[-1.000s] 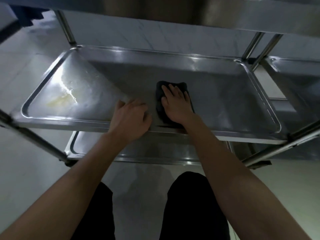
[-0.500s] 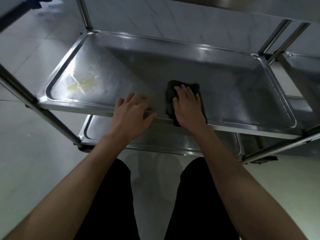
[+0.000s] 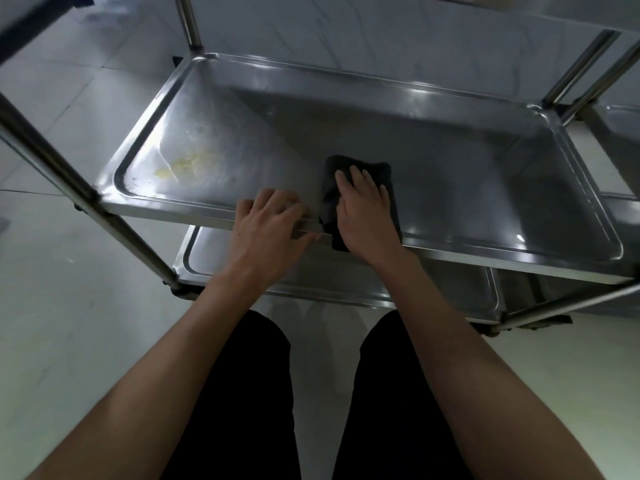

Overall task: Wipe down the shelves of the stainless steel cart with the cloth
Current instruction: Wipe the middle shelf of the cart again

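Observation:
The middle shelf (image 3: 433, 140) of the stainless steel cart lies in front of me. A dark folded cloth (image 3: 382, 174) rests near the shelf's front edge, partly hanging over the rim. My right hand (image 3: 363, 213) lies flat on the cloth, fingers together, pressing it down. My left hand (image 3: 266, 226) rests on the shelf's front rim just left of the cloth, fingers spread, holding nothing. A yellowish smear (image 3: 183, 166) sits at the shelf's left end.
A lower shelf (image 3: 346, 282) shows under the middle one. Steel posts stand at the front left (image 3: 79, 195) and back right (image 3: 581, 64). A second cart (image 3: 620, 133) is at the right. My knees in black trousers are below, on a pale tiled floor.
My view has tilted and pulled back, so the cart sits higher in frame. Both hands stay on the shelf's front edge, the right one still on the cloth.

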A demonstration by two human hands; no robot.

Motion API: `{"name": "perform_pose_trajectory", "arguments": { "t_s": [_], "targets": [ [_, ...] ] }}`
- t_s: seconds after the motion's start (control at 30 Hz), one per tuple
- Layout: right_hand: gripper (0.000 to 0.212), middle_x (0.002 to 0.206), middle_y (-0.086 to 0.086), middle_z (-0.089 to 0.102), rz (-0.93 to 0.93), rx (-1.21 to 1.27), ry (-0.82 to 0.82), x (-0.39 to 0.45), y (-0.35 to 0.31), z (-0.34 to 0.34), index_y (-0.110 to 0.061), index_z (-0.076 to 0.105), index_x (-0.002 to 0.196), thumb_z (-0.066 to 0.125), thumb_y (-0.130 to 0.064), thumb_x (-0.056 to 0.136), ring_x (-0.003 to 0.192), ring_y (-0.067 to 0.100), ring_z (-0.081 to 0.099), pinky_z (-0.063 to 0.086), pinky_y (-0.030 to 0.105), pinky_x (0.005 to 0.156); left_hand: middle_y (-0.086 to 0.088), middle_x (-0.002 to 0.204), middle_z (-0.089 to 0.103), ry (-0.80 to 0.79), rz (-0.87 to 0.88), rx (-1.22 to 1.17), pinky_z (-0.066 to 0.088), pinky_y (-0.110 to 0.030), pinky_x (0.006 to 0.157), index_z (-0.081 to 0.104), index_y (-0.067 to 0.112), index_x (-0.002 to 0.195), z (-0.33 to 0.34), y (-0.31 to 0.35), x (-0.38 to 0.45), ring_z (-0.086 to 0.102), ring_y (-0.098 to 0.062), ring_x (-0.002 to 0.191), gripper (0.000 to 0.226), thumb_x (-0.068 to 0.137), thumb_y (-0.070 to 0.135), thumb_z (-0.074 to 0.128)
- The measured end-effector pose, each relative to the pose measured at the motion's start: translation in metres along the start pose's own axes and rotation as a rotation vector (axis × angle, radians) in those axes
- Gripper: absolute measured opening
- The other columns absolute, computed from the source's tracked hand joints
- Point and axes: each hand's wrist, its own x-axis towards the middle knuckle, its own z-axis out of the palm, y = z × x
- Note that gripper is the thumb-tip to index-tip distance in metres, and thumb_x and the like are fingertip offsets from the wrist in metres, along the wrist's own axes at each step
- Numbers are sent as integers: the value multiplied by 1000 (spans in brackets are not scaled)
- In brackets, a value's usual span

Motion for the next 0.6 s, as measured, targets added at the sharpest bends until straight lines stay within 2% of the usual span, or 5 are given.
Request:
{"name": "perform_pose_trajectory", "arguments": {
  "t_s": [0.17,0.43,0.53,0.6],
  "targets": [
    [50,165,6,20,-61,31,39,12,-38,14,-22,33,154,31,-19,105,153,23,13,18,50,121,0,132,59,46,-25,51,34,-46,102,68,26,118,-13,-34,-11,46,-24,129,42,85,52,66],
    [48,164,3,25,-114,121,39,31,-96,36,-26,39,152,34,-22,104,153,18,16,14,48,123,-1,131,61,108,-161,201,33,-50,103,67,26,119,-44,-106,-47,50,-25,127,42,84,50,71],
    [48,165,2,22,-126,123,7,38,-120,44,-27,36,153,33,-24,105,153,18,13,9,48,124,0,126,64,178,-217,228,34,-47,98,70,23,116,-50,-129,-59,54,-25,122,40,84,46,74],
    [48,165,3,20,-149,119,-11,44,-137,50,-27,34,154,32,-25,106,153,19,11,7,48,124,0,125,65,196,-266,248,34,-45,96,70,22,118,-54,-142,-65,54,-24,121,40,87,47,69]
  ]
}}
